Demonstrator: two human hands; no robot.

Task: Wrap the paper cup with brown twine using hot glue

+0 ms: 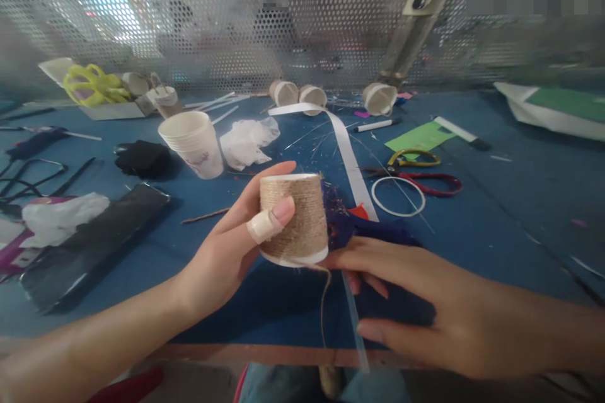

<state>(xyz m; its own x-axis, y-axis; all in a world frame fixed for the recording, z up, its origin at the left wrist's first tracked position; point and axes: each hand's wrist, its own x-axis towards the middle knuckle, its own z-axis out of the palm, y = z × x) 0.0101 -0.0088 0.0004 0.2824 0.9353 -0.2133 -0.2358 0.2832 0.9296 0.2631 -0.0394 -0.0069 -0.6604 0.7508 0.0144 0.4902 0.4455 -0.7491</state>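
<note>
While the left hand [229, 249] clasps a twine-wrapped cup [305, 217] at frame centre, the right hand [451, 296], lower right, curls beside its base, thumb apart; whether it pinches anything, cannot tell.

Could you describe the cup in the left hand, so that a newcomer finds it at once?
Look over the blue table, near the middle, to the left hand. It holds a brown twine-wrapped cup with a loose strand hanging below. Unlike the stacked white cups farther back, its wall is mostly covered in twine.
</note>
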